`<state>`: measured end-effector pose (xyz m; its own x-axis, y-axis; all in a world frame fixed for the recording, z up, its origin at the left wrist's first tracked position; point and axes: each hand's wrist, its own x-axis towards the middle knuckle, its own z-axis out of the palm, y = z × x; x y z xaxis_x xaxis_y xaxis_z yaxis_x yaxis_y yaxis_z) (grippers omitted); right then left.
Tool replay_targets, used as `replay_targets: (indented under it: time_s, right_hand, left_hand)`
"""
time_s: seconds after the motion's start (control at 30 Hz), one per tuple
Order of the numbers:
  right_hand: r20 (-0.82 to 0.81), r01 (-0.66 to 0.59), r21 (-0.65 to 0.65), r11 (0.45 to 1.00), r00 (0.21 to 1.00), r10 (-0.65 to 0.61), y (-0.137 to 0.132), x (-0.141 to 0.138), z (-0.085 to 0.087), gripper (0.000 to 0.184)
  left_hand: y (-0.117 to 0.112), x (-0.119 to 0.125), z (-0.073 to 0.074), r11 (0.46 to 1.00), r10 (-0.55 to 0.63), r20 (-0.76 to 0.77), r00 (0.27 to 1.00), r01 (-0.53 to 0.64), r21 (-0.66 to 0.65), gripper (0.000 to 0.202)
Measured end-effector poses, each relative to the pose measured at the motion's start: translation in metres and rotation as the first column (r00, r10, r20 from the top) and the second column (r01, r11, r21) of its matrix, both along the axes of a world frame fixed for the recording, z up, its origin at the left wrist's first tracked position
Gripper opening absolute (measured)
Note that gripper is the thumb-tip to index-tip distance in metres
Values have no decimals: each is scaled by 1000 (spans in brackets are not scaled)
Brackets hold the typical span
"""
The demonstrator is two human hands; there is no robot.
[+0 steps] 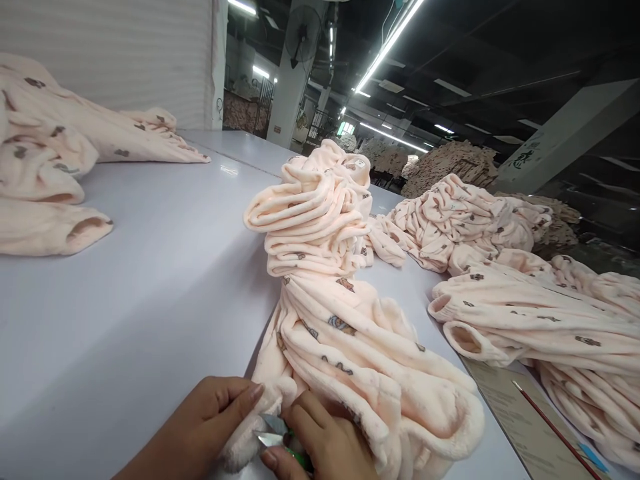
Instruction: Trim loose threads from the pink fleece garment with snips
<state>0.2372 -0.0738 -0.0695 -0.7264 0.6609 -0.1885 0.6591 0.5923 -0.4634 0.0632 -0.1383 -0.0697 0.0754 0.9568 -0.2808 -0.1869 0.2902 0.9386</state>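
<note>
A pale pink fleece garment [350, 347] with small printed figures lies bunched in front of me on the table. My left hand [200, 420] pinches a fluffy edge of it between thumb and fingers. Held in my right hand [325, 433] are small thread snips [271, 438] with a green handle. Their two blades stand apart, beside the edge in my left hand. Behind this garment rises a stack of folded pink garments [315, 220]. Most of the snips' handle is hidden by my right fingers.
More pink garments [55, 147] lie at the left, and further heaps [465, 220] at the right. A brown board [505, 393] with a thin red stick [550, 423] rests at the right. The table [150, 293] is pale and smooth.
</note>
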Motion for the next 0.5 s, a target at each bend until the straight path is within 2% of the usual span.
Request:
replay_targets:
  time_s: [0.07, 0.13, 0.27, 0.4, 0.5]
  right_hand:
    - [17, -6, 77, 997, 1000, 5, -3, -1, -5, 36]
    - [-6, -31, 130, 991, 999, 32, -4, -1, -6, 29]
    - [-81, -95, 105, 990, 991, 104, -1, 1, -1, 12]
    - [-130, -128, 82, 988, 982, 138, 1, 4, 3, 10]
    - [-103, -161, 152, 975, 979, 178, 0, 5, 1, 23]
  left_hand:
    - [-1, 1, 4, 1000, 2, -58, 998, -1, 12, 33]
    - [-1, 2, 2, 1000, 9, -64, 998, -8, 18, 33]
    - [2, 2, -11, 998, 58, 150, 987, -52, -46, 34]
    - [6, 2, -17, 988, 111, 317, 942, -70, -136, 37]
    - [7, 4, -14, 981, 146, 420, 895, -77, -177, 36]
